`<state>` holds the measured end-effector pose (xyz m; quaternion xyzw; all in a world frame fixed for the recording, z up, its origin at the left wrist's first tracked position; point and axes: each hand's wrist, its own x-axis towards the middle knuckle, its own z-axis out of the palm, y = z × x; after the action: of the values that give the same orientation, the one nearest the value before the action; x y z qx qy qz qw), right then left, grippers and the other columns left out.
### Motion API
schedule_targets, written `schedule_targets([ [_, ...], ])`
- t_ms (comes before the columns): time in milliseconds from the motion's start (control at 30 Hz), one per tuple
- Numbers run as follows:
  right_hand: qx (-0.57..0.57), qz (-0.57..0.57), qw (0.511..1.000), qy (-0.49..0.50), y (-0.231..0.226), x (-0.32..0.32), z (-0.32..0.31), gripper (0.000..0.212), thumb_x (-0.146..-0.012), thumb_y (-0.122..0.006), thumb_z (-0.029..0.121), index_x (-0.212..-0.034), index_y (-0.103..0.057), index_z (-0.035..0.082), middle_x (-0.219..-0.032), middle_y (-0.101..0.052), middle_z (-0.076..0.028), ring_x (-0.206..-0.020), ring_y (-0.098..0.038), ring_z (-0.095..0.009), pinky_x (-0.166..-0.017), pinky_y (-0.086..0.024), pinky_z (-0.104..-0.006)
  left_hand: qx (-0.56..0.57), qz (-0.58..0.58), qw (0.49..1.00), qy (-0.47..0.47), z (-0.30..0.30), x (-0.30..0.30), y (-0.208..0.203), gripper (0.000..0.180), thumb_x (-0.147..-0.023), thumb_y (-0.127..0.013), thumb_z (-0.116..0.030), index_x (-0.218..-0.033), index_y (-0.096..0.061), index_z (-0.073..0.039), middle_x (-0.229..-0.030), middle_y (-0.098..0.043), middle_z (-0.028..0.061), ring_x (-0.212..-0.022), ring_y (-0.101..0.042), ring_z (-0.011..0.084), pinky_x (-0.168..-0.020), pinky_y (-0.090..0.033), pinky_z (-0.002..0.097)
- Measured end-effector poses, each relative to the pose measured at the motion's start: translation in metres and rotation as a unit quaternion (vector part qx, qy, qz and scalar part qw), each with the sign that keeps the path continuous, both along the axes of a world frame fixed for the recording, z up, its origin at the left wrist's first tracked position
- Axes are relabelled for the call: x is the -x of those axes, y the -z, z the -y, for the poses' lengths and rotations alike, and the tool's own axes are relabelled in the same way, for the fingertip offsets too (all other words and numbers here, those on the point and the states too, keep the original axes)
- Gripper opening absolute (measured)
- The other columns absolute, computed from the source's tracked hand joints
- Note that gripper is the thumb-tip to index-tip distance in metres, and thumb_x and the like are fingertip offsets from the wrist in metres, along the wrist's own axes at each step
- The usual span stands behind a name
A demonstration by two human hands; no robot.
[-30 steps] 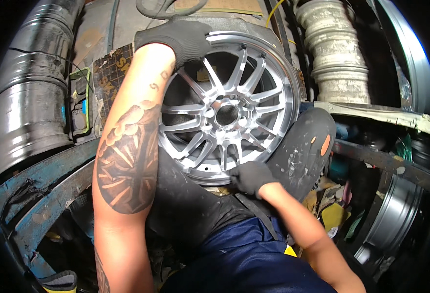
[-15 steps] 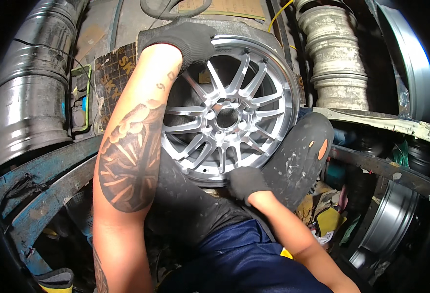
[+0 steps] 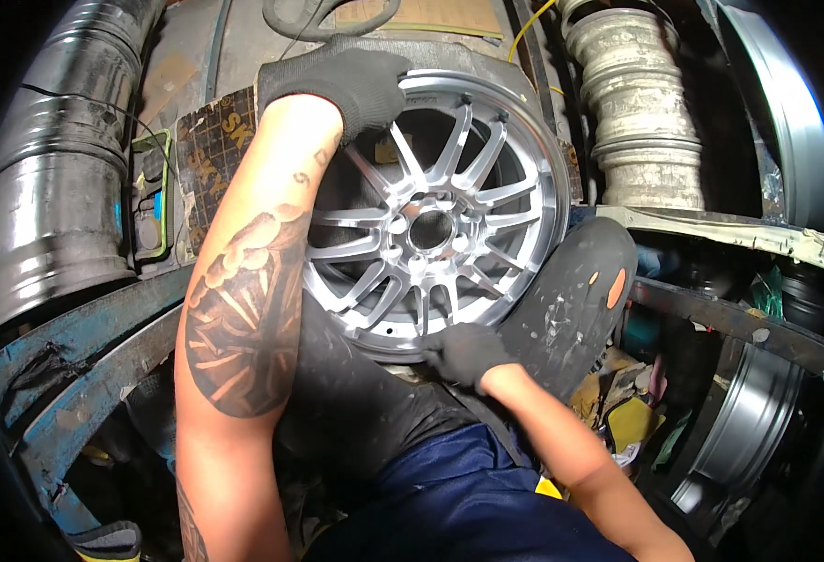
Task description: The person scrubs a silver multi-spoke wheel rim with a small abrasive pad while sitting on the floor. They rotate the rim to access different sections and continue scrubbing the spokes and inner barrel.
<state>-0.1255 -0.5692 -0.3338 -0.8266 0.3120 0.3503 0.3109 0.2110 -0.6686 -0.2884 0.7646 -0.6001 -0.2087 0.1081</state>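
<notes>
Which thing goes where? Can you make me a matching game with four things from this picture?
Things:
1. left hand
2. right hand
3. silver wheel
4. pale rims

Places:
A. between the two hands
B. lined up at the picture's upper right
C. at the wheel's upper-left edge
D. at the wheel's lower edge

Pairs: 1-C, 2-D, 3-A, 4-B

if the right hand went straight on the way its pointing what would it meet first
Probably the near rim of the silver wheel: the right hand points forward and leftward and looks right at that edge, though actual contact is unclear.
</notes>
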Motion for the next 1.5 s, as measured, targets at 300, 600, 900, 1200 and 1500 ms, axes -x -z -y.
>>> schedule_targets([
  [300,-0.024,0.106,0.994,0.031,0.007,0.006,-0.010,0.028,-0.097,-0.063,0.036,-0.114,-0.077,0.018,-0.100,-0.075,-0.019,-0.095,-0.071,-0.039,-0.086,-0.056,-0.0504,-0.038,0.034,0.999,-0.004,-0.007,-0.003,-0.015,0.035,-0.098,-0.057,-0.037,-0.130,-0.068,-0.027,-0.117,-0.076,0.0077,-0.109,-0.073,0.0281,-0.096,-0.055,0.0452],
  [600,0.034,0.022,0.998,0.050,0.001,0.018,-0.013,0.032,-0.099,-0.061,0.032,-0.128,-0.072,0.023,-0.102,-0.075,-0.019,-0.098,-0.071,-0.041,-0.086,-0.055,-0.0536,-0.037,0.002,0.999,0.016,0.004,0.011,-0.008,0.038,-0.097,-0.053,-0.036,-0.130,-0.068,-0.024,-0.119,-0.075,0.0092,-0.112,-0.072,0.0283,-0.099,-0.055,0.0455],
  [900,0.014,0.026,0.999,0.020,0.002,0.014,-0.014,0.033,-0.098,-0.061,0.033,-0.129,-0.071,0.023,-0.100,-0.074,-0.021,-0.097,-0.071,-0.042,-0.086,-0.056,-0.0536,-0.071,0.011,0.997,-0.007,-0.008,0.000,-0.018,0.041,-0.095,-0.053,-0.031,-0.133,-0.068,-0.025,-0.122,-0.075,0.0100,-0.115,-0.072,0.0282,-0.101,-0.055,0.0458],
  [1200,0.026,-0.028,0.999,-0.002,-0.010,-0.003,-0.013,0.032,-0.099,-0.058,0.031,-0.126,-0.073,0.023,-0.105,-0.076,-0.017,-0.098,-0.072,-0.039,-0.088,-0.056,-0.0525,-0.038,0.022,0.999,0.013,-0.007,0.000,-0.016,0.045,-0.093,-0.056,-0.030,-0.136,-0.067,-0.021,-0.126,-0.073,0.0122,-0.116,-0.071,0.0313,-0.102,-0.055,0.0445],
  [1500,-0.011,0.020,0.999,0.029,0.007,-0.006,-0.015,0.026,-0.095,-0.059,0.027,-0.114,-0.077,0.023,-0.102,-0.075,-0.017,-0.095,-0.072,-0.040,-0.085,-0.057,-0.0520,-0.033,0.018,0.999,0.017,0.001,-0.003,-0.003,0.044,-0.093,-0.058,-0.028,-0.133,-0.069,-0.017,-0.125,-0.073,0.0146,-0.114,-0.071,0.0335,-0.101,-0.055,0.0435],
])
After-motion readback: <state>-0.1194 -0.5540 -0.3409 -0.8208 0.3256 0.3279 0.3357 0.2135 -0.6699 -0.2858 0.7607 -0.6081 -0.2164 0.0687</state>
